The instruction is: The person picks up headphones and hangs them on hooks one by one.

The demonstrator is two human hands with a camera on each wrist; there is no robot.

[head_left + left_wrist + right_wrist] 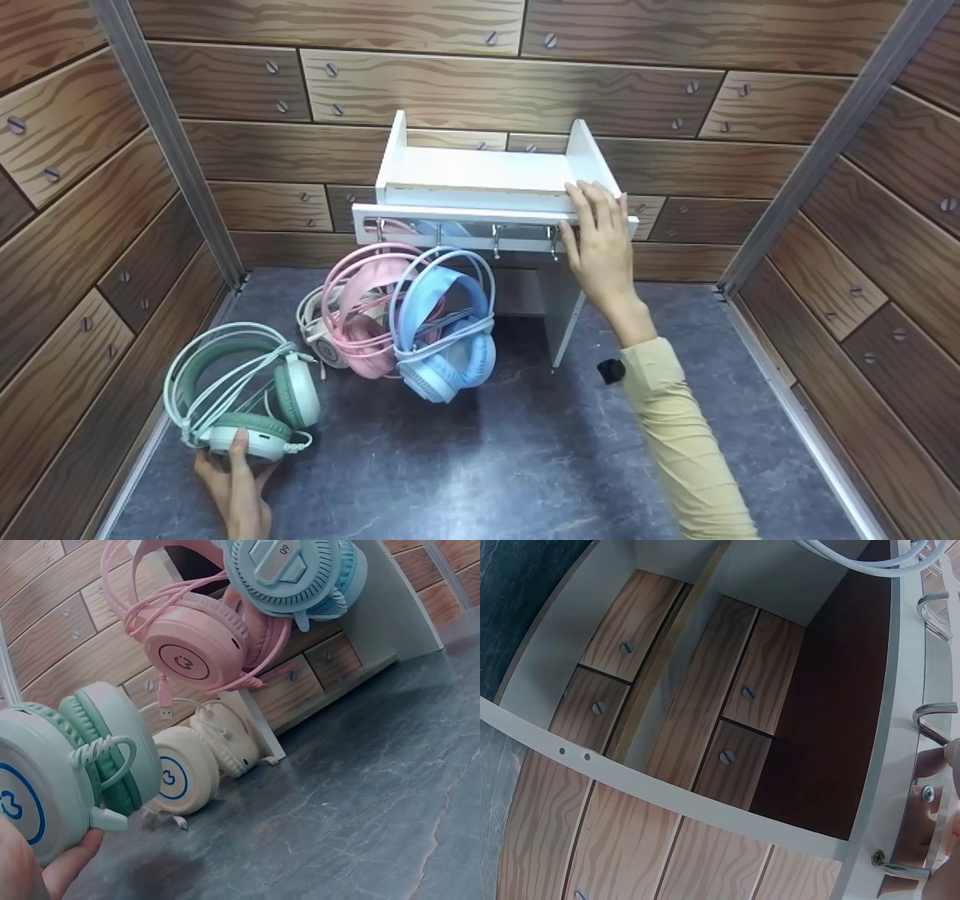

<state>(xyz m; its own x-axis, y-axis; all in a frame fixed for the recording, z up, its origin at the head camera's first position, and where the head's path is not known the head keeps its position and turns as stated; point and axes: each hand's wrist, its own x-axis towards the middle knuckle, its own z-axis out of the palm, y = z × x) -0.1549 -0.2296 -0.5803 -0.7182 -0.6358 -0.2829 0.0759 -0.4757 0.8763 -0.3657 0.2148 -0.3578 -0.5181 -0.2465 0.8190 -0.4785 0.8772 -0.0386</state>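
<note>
Head view: lower left, left hand (238, 487) gripping green headphones (301, 391) from below. Step in hand apparently being transfer to rack (480, 169); next move likely calling for lifting them to white rail (465, 213). Open room over table (480, 472) stretching across lower centre. Mid-frame, blue headphones (442, 364) and pink headphones (367, 337) hanging, crowding left approach. Beyond, right hand (604, 255) resting, fingers nearly straight, on rail's right end; third hook (496, 241) from left standing bare, rack's front edge just behind.
</note>
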